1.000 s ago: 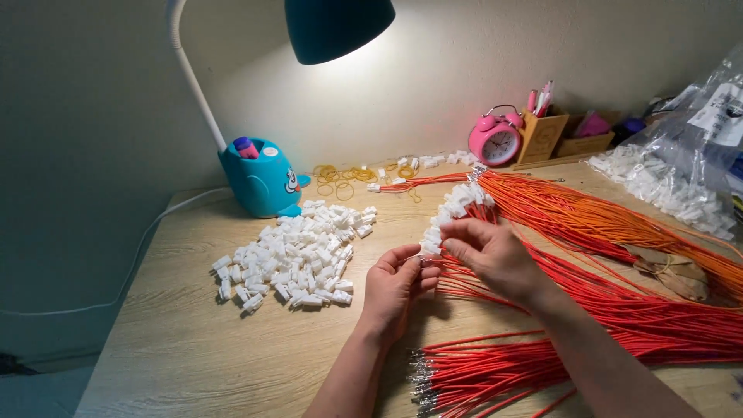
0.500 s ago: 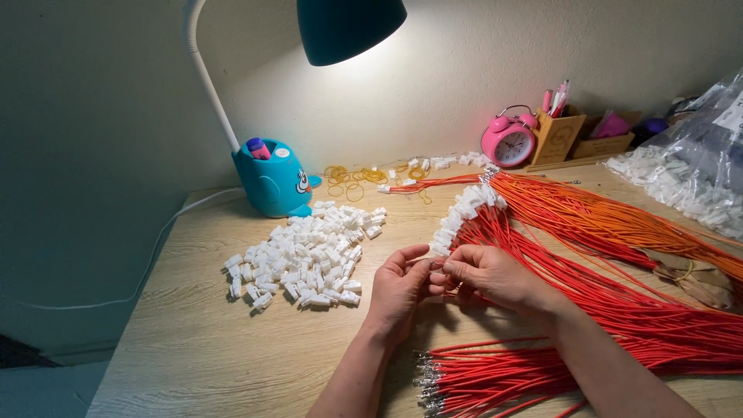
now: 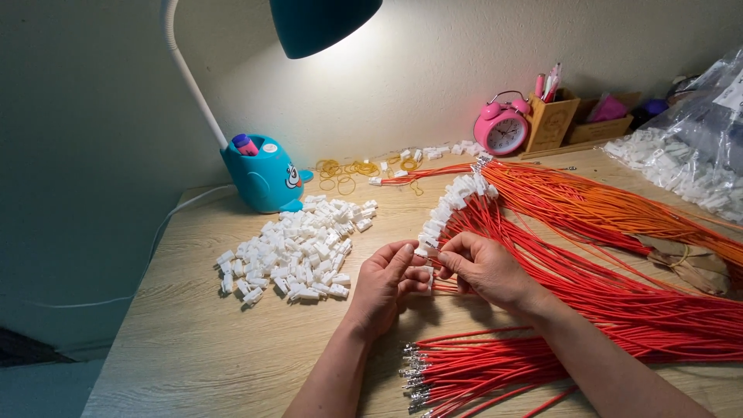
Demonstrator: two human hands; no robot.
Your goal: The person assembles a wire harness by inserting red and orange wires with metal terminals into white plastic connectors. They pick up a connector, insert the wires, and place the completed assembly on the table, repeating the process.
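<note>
Head view: left hand (image 3: 383, 285) and right hand (image 3: 486, 267) pinch one white connector (image 3: 424, 251) between closed fingers, steadying it over red wires (image 3: 619, 302) mid-surface.

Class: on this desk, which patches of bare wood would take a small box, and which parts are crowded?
Bare wood lies at the near left, between the pile of white connectors and the desk's front edge, and beside the left hand. The right half is crowded with red wires; the back holds rubber bands and a clock.
</note>
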